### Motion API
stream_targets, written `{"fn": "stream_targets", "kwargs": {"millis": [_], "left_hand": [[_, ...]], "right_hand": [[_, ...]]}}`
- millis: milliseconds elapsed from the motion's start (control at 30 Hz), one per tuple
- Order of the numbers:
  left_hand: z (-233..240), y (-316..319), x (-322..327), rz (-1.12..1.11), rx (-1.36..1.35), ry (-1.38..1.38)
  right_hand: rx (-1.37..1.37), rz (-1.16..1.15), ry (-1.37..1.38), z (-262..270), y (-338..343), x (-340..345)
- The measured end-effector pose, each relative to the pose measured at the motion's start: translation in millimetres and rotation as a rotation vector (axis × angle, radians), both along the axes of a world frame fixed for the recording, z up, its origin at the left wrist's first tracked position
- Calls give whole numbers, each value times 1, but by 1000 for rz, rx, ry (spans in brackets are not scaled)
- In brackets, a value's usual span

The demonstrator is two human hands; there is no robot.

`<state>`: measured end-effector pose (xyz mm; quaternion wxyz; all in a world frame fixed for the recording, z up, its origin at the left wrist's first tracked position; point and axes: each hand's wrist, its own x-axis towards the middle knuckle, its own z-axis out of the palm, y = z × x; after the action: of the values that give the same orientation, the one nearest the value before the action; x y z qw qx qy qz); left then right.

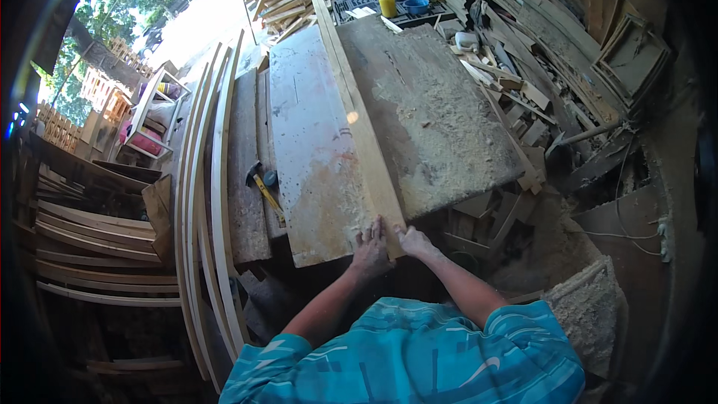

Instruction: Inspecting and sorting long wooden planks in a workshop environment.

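Observation:
A long wooden plank (367, 148) lies lengthwise over the sawdust-strewn workbench (305, 196), with a dark line along its far part. My left hand (371, 252) grips its near end from the left, fingers laid over the top face. From the right, my right hand (416, 242) holds the same end by the edge, with the fingers curled and partly hidden. Left of the bench's pale board rests a hammer (266, 193) with a yellow handle, beside a small round blue-grey object (270, 178).
Several long timber strips (221, 151) lean along the bench's left side. Sawdust (443, 134) covers the right part. Beyond are a wood offcut pile (286, 5), a yellow spray bottle (387, 3) and a blue bowl (416, 7). Scrap wood (519, 90) crowds the right.

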<state>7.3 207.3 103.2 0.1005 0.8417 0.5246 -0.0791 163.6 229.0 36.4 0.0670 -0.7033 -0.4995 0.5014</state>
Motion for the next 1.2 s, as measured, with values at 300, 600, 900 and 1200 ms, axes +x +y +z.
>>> {"fn": "stream_targets", "kwargs": {"millis": [300, 600, 900, 1200], "left_hand": [[12, 3, 6, 5, -31, 60], [15, 24, 10, 11, -21, 129], [17, 57, 6, 62, -23, 98], [20, 88, 4, 62, -36, 93]], "right_hand": [[1007, 338, -207, 0, -70, 33], [1115, 259, -275, -14, -52, 28], [1087, 262, -288, -13, -14, 22], [1046, 255, -303, -9, 15, 17]]}}
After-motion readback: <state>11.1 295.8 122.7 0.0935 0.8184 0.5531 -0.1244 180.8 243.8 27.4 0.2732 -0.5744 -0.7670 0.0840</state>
